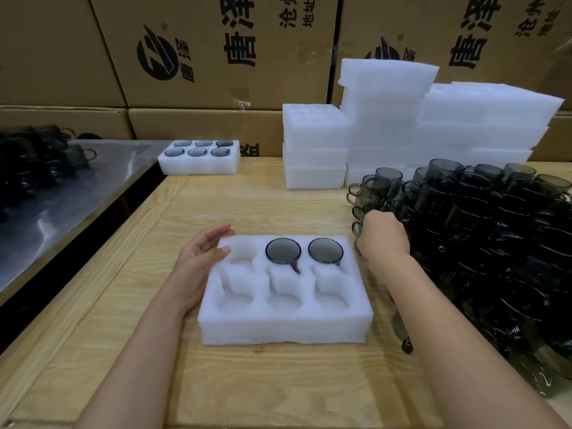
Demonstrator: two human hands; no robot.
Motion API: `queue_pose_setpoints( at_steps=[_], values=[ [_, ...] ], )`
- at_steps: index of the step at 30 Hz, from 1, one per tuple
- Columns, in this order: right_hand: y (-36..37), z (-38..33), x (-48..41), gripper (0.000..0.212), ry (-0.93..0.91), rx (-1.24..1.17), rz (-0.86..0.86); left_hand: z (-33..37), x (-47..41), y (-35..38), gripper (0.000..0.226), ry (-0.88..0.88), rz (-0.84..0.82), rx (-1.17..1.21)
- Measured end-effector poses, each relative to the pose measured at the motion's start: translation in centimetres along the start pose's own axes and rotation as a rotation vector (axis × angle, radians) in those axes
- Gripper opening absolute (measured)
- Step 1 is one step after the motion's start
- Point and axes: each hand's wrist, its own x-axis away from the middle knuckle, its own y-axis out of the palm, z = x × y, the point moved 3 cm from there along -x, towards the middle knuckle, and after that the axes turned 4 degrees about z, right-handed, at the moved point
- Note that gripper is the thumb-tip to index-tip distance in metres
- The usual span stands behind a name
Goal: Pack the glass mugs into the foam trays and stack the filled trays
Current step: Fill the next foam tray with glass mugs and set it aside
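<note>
A white foam tray lies on the wooden table in front of me. Two smoky glass mugs sit in its far row, one in the middle pocket and one in the right pocket; the other pockets are empty. My left hand rests open against the tray's left side, fingers straight. My right hand reaches into the pile of dark glass mugs at the right, fingers curled around a mug at the pile's left edge; the grip itself is hidden behind the hand.
A filled foam tray sits at the far left of the table. Stacks of empty foam trays stand at the back. Cardboard boxes wall the rear. A metal table with more mugs is on the left.
</note>
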Motion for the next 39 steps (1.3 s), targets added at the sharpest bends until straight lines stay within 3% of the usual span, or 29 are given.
queue_pose_setpoints(
  at_steps=[2,5,8,11,15,21,27,32,35,39],
  values=[
    [-0.9,-0.3,0.2,0.021,-0.008,-0.026,0.027,0.0,-0.1,0.0,0.036,-0.018,0.011,0.023],
    [-2.8,-1.6,0.5,0.009,-0.096,-0.086,0.147,0.0,-0.2,-0.1,0.036,-0.055,0.023,0.051],
    [-4.5,-4.2,1.5,0.017,-0.237,-0.271,0.206,0.0,-0.4,0.0,0.031,-0.056,0.049,0.064],
    [-4.8,-7.9,3.2,0.019,-0.391,-0.542,0.139,0.1,-0.4,0.2,0.025,-0.033,0.084,0.023],
    [-2.5,-10.8,4.8,0.019,-0.505,-0.617,0.015,0.0,-0.2,0.7,0.029,0.018,0.098,-0.043],
    [-0.1,-12.5,6.4,0.021,-0.530,-0.758,-0.079,0.0,0.5,1.4,0.028,0.098,-0.034,-0.048],
    [0.0,-12.8,5.5,0.014,-0.561,-0.697,-0.004,0.6,0.4,1.5,0.024,0.262,0.018,-0.207],
    [-0.3,-12.7,4.6,0.011,-0.539,-0.742,-0.119,0.7,0.2,1.4,0.020,0.285,0.085,-0.208],
    [0.3,-13.1,5.2,0.029,-0.472,-0.767,-0.245,1.3,0.6,1.5,0.033,0.344,0.124,-0.254],
    [0.7,-13.3,5.1,0.039,-0.379,-0.888,-0.222,1.5,0.8,1.7,0.039,0.354,0.089,-0.304]
  ],
)
